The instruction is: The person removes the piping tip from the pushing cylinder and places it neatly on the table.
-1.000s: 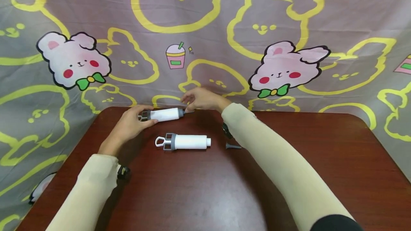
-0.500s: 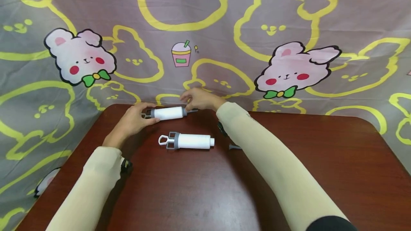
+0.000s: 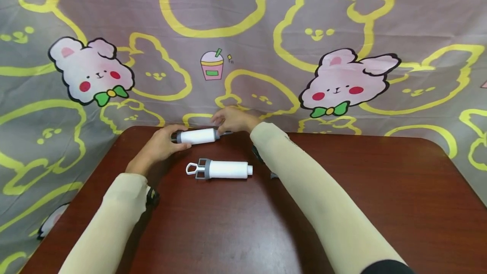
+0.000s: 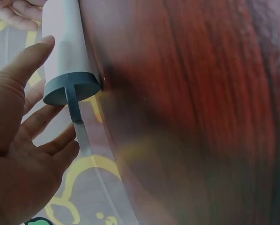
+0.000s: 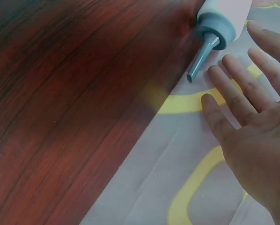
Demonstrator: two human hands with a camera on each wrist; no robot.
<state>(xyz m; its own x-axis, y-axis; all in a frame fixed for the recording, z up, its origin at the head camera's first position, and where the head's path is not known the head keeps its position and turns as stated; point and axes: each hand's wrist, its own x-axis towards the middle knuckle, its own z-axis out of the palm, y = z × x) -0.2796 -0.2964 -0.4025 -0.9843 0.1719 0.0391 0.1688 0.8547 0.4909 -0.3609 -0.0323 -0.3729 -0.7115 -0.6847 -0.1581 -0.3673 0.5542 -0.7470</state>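
Note:
A white tube (image 3: 198, 136) with a grey nozzle (image 3: 226, 132) lies along the back edge of the table. My left hand (image 3: 164, 143) is at its plunger end. In the left wrist view my left hand (image 4: 23, 140) has straight fingers, and the thumb touches the tube (image 4: 62, 42) just above the grey collar (image 4: 72, 86). My right hand (image 3: 231, 119) is at the nozzle end. The right wrist view shows my right hand (image 5: 252, 117) flat, with spread fingers just beside the nozzle (image 5: 202, 58) and holding nothing. A second white tube (image 3: 221, 169) with a white loop handle lies nearer me.
The dark red wooden table (image 3: 342, 189) stands against a hanging cloth printed with rabbits (image 3: 243, 33). A small grey loose nozzle (image 3: 273, 176) lies right of the near tube, mostly hidden by my right sleeve.
My right fingers have come off the nozzle tip, which now shows beside them. The far tube stays at the table's back edge and the near tube has not moved.

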